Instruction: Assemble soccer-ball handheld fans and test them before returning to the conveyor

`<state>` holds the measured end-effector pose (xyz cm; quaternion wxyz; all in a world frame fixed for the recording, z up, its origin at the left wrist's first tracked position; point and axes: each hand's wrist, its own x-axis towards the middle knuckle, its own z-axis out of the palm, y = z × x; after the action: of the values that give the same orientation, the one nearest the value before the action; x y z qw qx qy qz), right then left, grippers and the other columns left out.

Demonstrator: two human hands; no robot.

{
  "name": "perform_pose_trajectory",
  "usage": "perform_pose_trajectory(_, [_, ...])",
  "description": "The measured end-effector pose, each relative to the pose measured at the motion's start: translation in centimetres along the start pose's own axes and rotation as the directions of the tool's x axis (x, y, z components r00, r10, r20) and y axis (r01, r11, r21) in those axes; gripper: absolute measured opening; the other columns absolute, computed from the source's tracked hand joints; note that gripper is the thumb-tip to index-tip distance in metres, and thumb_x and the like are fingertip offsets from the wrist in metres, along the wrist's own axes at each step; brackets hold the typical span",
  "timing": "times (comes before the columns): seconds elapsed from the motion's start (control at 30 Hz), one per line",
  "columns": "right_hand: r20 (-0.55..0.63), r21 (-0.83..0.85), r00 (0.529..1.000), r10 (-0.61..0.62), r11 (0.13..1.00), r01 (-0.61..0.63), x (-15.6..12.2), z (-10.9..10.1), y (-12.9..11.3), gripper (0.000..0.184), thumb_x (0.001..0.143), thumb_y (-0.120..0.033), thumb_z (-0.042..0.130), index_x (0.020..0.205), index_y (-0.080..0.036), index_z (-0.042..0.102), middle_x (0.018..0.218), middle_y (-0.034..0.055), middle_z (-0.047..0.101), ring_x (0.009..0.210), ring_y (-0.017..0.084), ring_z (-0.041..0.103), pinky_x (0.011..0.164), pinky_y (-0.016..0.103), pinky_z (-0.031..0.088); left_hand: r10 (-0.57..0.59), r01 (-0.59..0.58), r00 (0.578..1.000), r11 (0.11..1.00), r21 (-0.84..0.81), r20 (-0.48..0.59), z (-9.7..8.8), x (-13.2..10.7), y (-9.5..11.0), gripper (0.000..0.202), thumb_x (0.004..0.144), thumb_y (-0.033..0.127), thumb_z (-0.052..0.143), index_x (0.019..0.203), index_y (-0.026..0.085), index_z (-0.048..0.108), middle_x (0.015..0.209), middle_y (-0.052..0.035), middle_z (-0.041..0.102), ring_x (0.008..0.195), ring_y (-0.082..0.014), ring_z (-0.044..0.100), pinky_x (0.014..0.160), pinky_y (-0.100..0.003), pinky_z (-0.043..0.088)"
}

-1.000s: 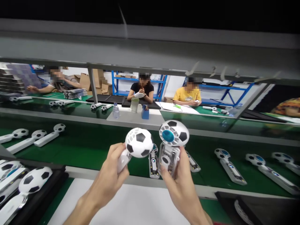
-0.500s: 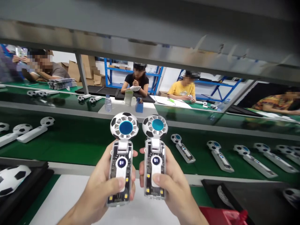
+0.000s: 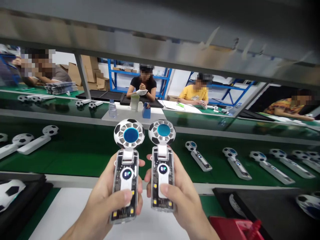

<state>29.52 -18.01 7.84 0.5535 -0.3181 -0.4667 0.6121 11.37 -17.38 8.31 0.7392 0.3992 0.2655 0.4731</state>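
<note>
Two handheld fans stand side by side, upright and slightly apart, with football-patterned heads facing me and clear bodies that show dark circuit boards. My left hand [image 3: 106, 200] is closed around the left fan [image 3: 127, 173], its thumb on the white strip below the round display. The right fan [image 3: 163, 169] sits in my closed right hand [image 3: 183, 196], with the thumb likewise pressed on the front strip. Both lit displays read "01" with a small mark beside it. The fingers behind the bodies are partly hidden.
Beyond my hands runs a green conveyor belt [image 3: 82, 150] with several similar fans on both sides. White paper [image 3: 60, 213] lies below. Black trays [image 3: 270, 213] and a red box [image 3: 225, 228] are at right. Several co-workers sit across the line under a grey overhead beam [image 3: 160, 20].
A small mark has appeared beside "01" on both displays. Both fans have shifted slightly left in view, still gripped. On the belt, the nearest right-hand fans appear a little farther right.
</note>
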Motion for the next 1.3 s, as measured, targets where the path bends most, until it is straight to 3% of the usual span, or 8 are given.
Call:
perform_pose_trajectory(0.17, [0.011,0.02,1.0,-0.006,1.0,0.006,0.0,0.1,0.1,0.072,0.087,-0.033,0.069,0.146,-0.026,0.029,0.1,0.0073,0.066,0.091,0.025,0.063,0.069,0.034,0.051,0.045,-0.045,0.999,0.999,-0.008,-0.006,0.0,0.1,-0.2,0.056,0.077,0.037,0.078,0.125,0.029,0.049,0.083,0.0008,0.064,0.06,-0.0137,0.062,0.057,-0.025,0.044])
perform_pose_trajectory(0.47, [0.047,-0.005,0.999,-0.002,1.0,0.002,-0.1,0.1,-0.1,0.068,0.089,-0.033,0.066,0.145,-0.024,0.028,0.101,0.008,0.067,0.08,0.02,0.062,0.067,0.033,0.049,0.043,-0.043,0.999,0.998,-0.039,-0.007,0.1,0.1,0.0,0.055,0.076,0.036,0.079,0.123,0.028,0.05,0.082,0.0014,0.065,0.058,-0.0137,0.063,0.055,-0.024,0.045])
perform_pose_trajectory(0.73, [0.03,-0.014,1.0,0.003,1.0,-0.002,-0.3,0.3,-0.2,0.082,0.087,-0.033,0.068,0.152,-0.027,0.019,0.102,0.0084,0.069,0.082,0.022,0.064,0.065,0.033,0.051,0.052,-0.052,0.999,0.998,-0.045,0.005,0.0,0.0,-0.1,0.054,0.076,0.034,0.078,0.122,0.028,0.051,0.083,-0.0002,0.066,0.059,-0.014,0.063,0.056,-0.025,0.045])
perform_pose_trajectory(0.83, [-0.014,0.001,0.999,-0.036,0.999,0.036,0.0,0.4,0.0,0.069,0.085,-0.03,0.068,0.145,-0.025,0.035,0.096,0.0068,0.071,0.079,0.021,0.066,0.066,0.032,0.053,0.056,-0.056,0.998,0.998,-0.026,0.024,-0.2,0.1,0.1,0.054,0.077,0.036,0.078,0.123,0.029,0.05,0.083,-0.0001,0.065,0.061,-0.0142,0.063,0.056,-0.024,0.044])
perform_pose_trajectory(0.9, [-0.053,0.05,0.996,-0.07,0.996,0.073,0.4,0.1,0.1,0.046,0.084,-0.031,0.067,0.127,-0.023,0.054,0.093,0.0061,0.072,0.071,0.019,0.067,0.061,0.029,0.054,0.069,-0.069,0.997,0.998,-0.001,0.045,-0.3,0.2,0.1,0.057,0.076,0.038,0.08,0.124,0.029,0.05,0.085,-0.0002,0.065,0.062,-0.0143,0.063,0.056,-0.024,0.043])
perform_pose_trajectory(0.97, [-0.087,0.072,0.993,-0.086,0.993,0.092,0.7,-0.5,0.3,0.029,0.082,-0.031,0.067,0.108,-0.021,0.064,0.091,0.0059,0.073,0.063,0.017,0.067,0.054,0.025,0.052,0.086,-0.088,0.993,0.996,0.027,0.076,-0.5,0.4,0.0,0.06,0.075,0.037,0.08,0.126,0.03,0.049,0.087,-0.0008,0.064,0.063,-0.0145,0.063,0.057,-0.025,0.043])
perform_pose_trajectory(1.13, [-0.07,-0.012,0.994,-0.08,0.997,0.079,0.9,-1.8,0.2,0.023,0.086,-0.033,0.061,0.101,-0.017,0.069,0.072,0.0084,0.074,0.064,0.021,0.069,0.054,0.024,0.053,0.103,-0.11,0.982,0.993,0.037,0.16,-0.8,0.9,-0.5,0.058,0.079,0.033,0.078,0.127,0.028,0.047,0.089,-0.0018,0.064,0.064,-0.015,0.064,0.058,-0.026,0.045])
perform_pose_trajectory(1.3, [-0.113,-0.011,0.991,-0.073,0.997,0.072,0.7,-1.7,0.1,0.021,0.085,-0.031,0.059,0.1,-0.019,0.067,0.073,0.0073,0.073,0.059,0.022,0.069,0.05,0.027,0.052,0.097,-0.104,0.981,0.994,0.037,0.17,-0.9,0.9,-0.4,0.056,0.079,0.032,0.078,0.126,0.028,0.048,0.088,-0.0018,0.063,0.062,-0.0144,0.064,0.058,-0.026,0.045])
